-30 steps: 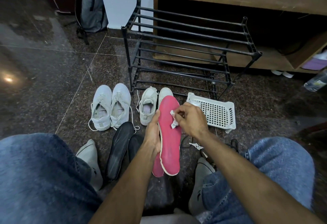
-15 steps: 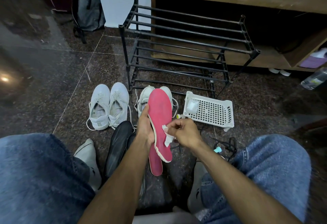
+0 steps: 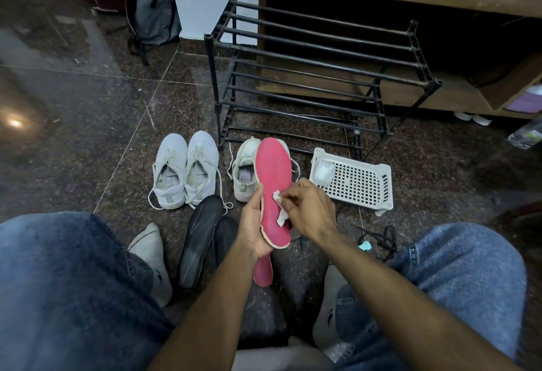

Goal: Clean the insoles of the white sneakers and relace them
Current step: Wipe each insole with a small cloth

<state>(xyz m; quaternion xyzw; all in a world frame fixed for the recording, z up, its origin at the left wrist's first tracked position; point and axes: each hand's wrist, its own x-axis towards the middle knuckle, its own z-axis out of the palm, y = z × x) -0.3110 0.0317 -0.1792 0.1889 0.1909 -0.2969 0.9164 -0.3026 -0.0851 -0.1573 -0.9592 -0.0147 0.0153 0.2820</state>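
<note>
My left hand (image 3: 252, 221) grips a pink insole (image 3: 273, 177) by its left edge, toe end pointing away from me. My right hand (image 3: 311, 209) pinches a small white wipe (image 3: 280, 208) and presses it against the insole's middle. A second pink insole (image 3: 263, 268) lies on the floor under the held one. A pair of white sneakers (image 3: 184, 169) stands on the floor to the left. Another white sneaker (image 3: 245, 171) stands just behind my left hand, its partner mostly hidden by the insole.
Two black insoles (image 3: 202, 235) lie on the floor left of my hands. A white perforated basket (image 3: 355, 183) lies at right, black laces (image 3: 381, 238) and a small teal object (image 3: 365, 246) near my right knee. A black shoe rack (image 3: 308, 77) stands behind the sneakers.
My right hand with the wipe has slid down the insole from its toe end to its middle. My left hand has kept its hold and the insole has shifted slightly.
</note>
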